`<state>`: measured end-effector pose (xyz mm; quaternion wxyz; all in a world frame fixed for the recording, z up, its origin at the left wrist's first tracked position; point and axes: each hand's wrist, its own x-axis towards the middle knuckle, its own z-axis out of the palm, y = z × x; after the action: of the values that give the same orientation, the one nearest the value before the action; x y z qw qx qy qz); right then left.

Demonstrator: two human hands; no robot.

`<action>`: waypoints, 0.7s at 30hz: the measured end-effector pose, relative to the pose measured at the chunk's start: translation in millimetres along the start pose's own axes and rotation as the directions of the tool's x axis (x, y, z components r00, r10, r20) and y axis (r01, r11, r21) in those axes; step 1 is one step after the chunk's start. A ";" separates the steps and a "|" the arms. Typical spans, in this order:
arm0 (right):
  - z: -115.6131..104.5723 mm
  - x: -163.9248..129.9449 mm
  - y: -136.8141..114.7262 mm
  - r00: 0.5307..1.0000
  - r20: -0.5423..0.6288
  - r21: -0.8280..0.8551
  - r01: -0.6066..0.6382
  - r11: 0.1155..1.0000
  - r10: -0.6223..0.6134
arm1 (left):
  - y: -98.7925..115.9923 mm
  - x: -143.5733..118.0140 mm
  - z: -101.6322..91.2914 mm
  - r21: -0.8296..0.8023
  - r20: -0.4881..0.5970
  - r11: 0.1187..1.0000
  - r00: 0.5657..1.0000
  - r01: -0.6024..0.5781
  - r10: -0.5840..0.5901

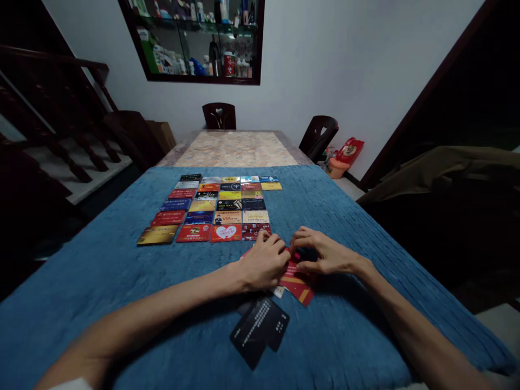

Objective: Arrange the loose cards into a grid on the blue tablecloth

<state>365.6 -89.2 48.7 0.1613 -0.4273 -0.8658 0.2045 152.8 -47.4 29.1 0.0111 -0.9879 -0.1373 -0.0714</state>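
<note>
Both hands meet over a loose pile of cards near the front of the blue cloth. My left hand lies over the pile with its fingers curled down; whatever is beneath its fingertips is hidden. From the right, my right hand bends its fingers and thumb around the upper part of a red card with yellow stripes. A bit of a white card sticks out under it. Closer to me, dark cards overlap, printed with small white text. Just beyond my left hand is a dark red card at the grid's near right corner.
Several colourful cards lie face up in neat columns on the blue cloth. Patterned table covering shows at the far end. Chairs stand around the table. A glass-shelved cabinet is set in the wall.
</note>
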 end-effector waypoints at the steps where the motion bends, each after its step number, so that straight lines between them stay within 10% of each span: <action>1: 0.7 0.2 -1.4 1.000 0.017 -0.025 -0.008 1.000 0.008 | 0.1 -0.4 -0.9 0.009 -0.003 1.000 1.000 -0.009 0.009; 21: 2.5 2.7 -3.0 0.998 0.046 -0.124 -0.042 0.991 0.048 | 10.3 -6.1 -21.5 -0.024 0.095 0.999 0.995 -0.031 0.033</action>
<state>360.9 -89.2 48.2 0.1091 -0.4506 -0.8706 0.1648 146.8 -59.8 49.5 -0.0053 -0.9923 -0.1209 -0.0254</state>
